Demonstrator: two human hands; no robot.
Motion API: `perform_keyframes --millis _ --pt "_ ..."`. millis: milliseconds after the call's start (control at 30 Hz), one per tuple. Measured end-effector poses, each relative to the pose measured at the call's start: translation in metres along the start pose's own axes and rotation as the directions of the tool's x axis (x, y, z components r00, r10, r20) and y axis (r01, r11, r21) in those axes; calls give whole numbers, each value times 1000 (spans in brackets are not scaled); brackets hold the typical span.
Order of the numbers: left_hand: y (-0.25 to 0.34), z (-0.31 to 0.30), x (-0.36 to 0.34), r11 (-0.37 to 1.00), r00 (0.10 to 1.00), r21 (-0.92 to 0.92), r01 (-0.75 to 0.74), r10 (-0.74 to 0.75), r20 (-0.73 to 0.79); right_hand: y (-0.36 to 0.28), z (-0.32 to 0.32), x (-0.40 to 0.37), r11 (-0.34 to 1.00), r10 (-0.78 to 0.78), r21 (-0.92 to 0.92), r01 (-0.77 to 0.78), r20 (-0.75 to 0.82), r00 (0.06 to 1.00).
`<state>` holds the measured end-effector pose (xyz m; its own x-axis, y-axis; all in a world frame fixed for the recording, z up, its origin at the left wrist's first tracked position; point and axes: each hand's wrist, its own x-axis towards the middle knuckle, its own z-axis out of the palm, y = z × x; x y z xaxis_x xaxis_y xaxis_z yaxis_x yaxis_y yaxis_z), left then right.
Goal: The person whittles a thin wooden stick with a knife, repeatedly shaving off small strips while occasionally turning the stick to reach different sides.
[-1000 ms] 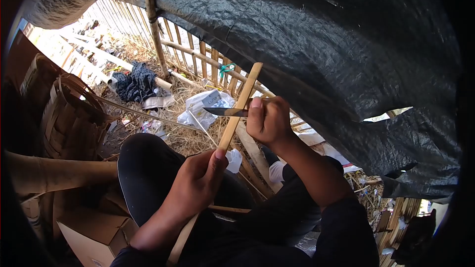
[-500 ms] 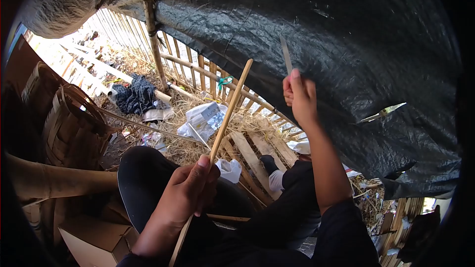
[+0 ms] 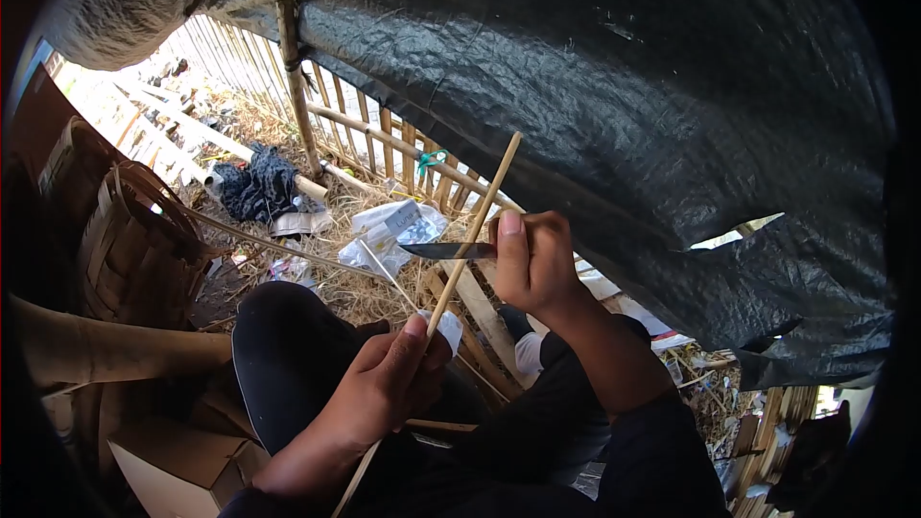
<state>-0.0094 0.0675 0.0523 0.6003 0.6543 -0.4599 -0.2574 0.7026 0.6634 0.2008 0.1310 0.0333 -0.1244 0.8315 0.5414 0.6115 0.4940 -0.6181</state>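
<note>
My left hand (image 3: 389,379) is closed round the lower part of a long, thin bamboo strip (image 3: 487,201), thumb lying along it. The strip slants up and to the right, its lower end running down past my wrist. My right hand (image 3: 532,264) grips a knife (image 3: 443,250) by its handle, which the fingers mostly hide. The dark blade points left and crosses the strip about midway between my left thumb and the strip's upper end. A second, thinner pale strip (image 3: 389,267) sticks out up and left by my left hand.
Black plastic sheeting (image 3: 672,134) hangs over the right side. Behind stands a bamboo fence (image 3: 384,139). Woven baskets (image 3: 134,240), a thick bamboo pole (image 3: 125,343) and a cardboard box (image 3: 182,465) are at left. Straw, a plastic bag (image 3: 398,230) and wooden slats (image 3: 484,312) lie ahead.
My right hand has come down and left from its raised position, bringing the knife blade across the bamboo strip. My left hand and the strip have shifted slightly right, the strip leaning further over.
</note>
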Motion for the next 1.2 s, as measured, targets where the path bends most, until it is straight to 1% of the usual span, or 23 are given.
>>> perform_keyframes --millis 33,67,100,133,200,233,300,367,400,467,567,700,767,800,833,867,900,933,1000,1067,1133,1167,1200 --pt "-3 -3 1 998 1000 59 -19 20 -12 0 2 -1 1000 -2 2 2 1 1000" --pt "-6 -6 3 993 999 117 -35 38 -21 2 3 -3 997 -11 -71 11 -3 1000" --pt "-6 -6 4 993 999 117 -32 35 -20 2 4 -5 989 -17 -144 16 -7 1000" --pt "-7 -7 4 992 999 121 -35 38 -25 2 4 -5 989 -10 -145 9 -7 1000" --pt "-10 -9 7 991 999 130 -30 33 -24 3 1 1 966 -98 -244 90 -18 995" --pt "-11 -12 9 992 999 126 -26 30 -27 10 4 1 973 -62 -223 62 5 998" --pt "-14 -15 12 992 999 121 -27 31 -32 24 13 3 975 -79 -208 78 3 997" --pt "-13 -15 14 971 993 232 -60 83 -87 25 16 2 976 -80 -202 83 19 997" --pt "-13 -15 14 969 993 238 -60 83 -87 27 18 2 976 -81 -201 82 14 997" --pt "-13 -15 14 969 992 240 -53 79 -100 34 23 1 970 -168 -187 154 -61 984" --pt "-15 -13 15 963 989 259 -75 105 -105 33 23 0 969 -172 -194 152 -86 981" --pt "-9 -8 13 970 990 240 -50 80 -117 33 19 2 964 -169 -221 148 -80 982" --pt "-6 -3 13 980 975 190 -55 94 -203 51 16 10 840 -27 -539 -57 -146 989" --pt "-2 2 6 980 975 196 -47 88 -204 81 4 29 694 240 -637 -335 -235 942" --pt "6 10 -6 978 978 189 -86 119 -170 101 -22 42 504 348 -759 -413 -259 901" --pt "15 14 -15 973 979 187 -132 158 -131 126 -43 46 518 463 -653 -553 -329 823" --pt "19 19 -18 969 970 196 -153 185 -160 147 -56 45 527 439 -583 -618 -436 786" --pt "20 13 -16 966 967 197 -166 199 -161 142 -69 46 547 437 -539 -640 -469 768" --pt "18 -1 -8 966 962 213 -149 191 -197 124 -78 41 569 381 -570 -593 -457 804" --pt "21 0 -7 966 970 214 -144 181 -165 97 -76 31 787 434 -264 -558 -406 804" --pt "20 2 -2 963 976 229 -140 173 -129 64 -63 21 882 397 -128 -453 -314 862" --pt "14 4 4 931 965 311 -190 235 -116 57 -54 17 940 296 -75 -332 -297 908" --pt "10 6 8 891 951 390 -234 292 -97 46 -52 14 945 304 -59 -322 -203 931"
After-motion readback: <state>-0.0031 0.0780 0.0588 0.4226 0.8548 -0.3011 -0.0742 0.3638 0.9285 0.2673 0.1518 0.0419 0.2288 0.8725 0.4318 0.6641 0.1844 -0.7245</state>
